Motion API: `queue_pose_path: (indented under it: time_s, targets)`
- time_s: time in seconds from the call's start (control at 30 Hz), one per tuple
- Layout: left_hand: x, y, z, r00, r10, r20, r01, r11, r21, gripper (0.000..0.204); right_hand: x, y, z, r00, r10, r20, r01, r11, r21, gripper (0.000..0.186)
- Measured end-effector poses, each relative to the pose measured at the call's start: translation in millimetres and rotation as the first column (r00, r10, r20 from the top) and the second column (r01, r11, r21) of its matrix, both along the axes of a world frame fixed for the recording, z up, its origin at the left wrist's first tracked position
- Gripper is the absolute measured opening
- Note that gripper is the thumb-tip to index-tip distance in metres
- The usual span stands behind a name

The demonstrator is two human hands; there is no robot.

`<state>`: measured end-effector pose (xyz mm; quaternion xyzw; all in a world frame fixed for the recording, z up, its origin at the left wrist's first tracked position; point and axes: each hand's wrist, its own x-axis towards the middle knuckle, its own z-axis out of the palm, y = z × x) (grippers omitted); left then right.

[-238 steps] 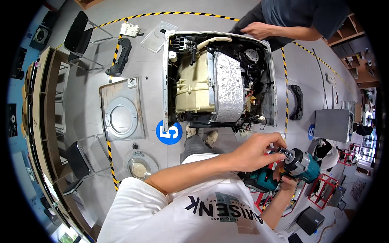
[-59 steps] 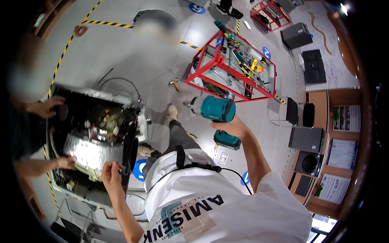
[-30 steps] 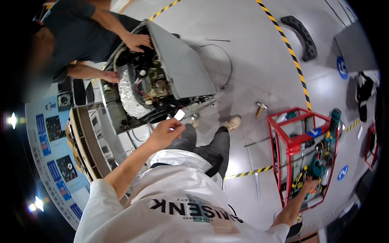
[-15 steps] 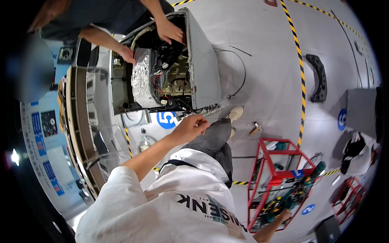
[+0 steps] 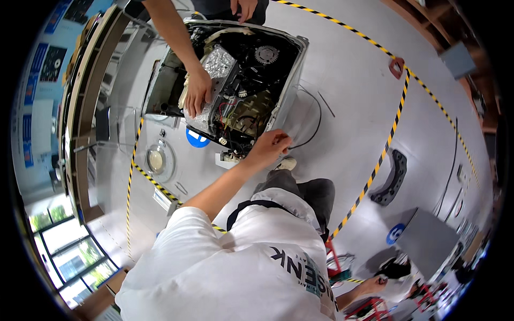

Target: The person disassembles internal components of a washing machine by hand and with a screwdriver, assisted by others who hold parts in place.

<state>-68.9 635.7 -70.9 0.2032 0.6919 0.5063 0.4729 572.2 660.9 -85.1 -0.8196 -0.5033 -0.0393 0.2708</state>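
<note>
My left hand has curled fingers pinched at the lower right edge of an open appliance cabinet; what it holds, if anything, is too small to make out. Inside the cabinet are a foil-covered cover, a toothed wheel, wires and black parts. My right hand, low at the right, is closed around a small dark thing I cannot make out. A co-worker's hand rests on the foil cover; their other hand is above the cabinet.
A curved black block, a grey box, a red cart, a cable and a round door lie or stand on the floor. A long shelf unit runs along the left.
The drill has left my right hand, which went down into the red cart and has since lifted. My left hand has moved forward to the cabinet. The co-worker's hand has shifted down the foil.
</note>
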Motion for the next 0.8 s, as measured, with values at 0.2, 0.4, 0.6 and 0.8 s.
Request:
queue_pose_path:
  time_s: [0.2,0.4,0.6,0.8]
  targets:
    - [23,51,-1,0.990,0.139,-0.028,-0.141,0.987,-0.076,0.022,-15,184,-3,0.993,0.102,0.057,-0.095,0.989,-0.114,0.043]
    - [52,99,0,0.874,0.481,-0.065,-0.484,0.874,-0.038,0.024,-86,407,-9,0.878,0.465,-0.115,-0.479,0.857,-0.189,0.039]
    - [65,131,32,0.780,0.623,-0.047,-0.621,0.764,-0.173,0.020,-179,565,10,0.687,0.723,-0.074,-0.726,0.680,-0.104,0.035]
    - [47,97,-19,0.448,0.882,-0.144,-0.893,0.434,-0.119,0.021,-301,621,7,0.485,0.848,-0.214,-0.874,0.460,-0.160,0.036]
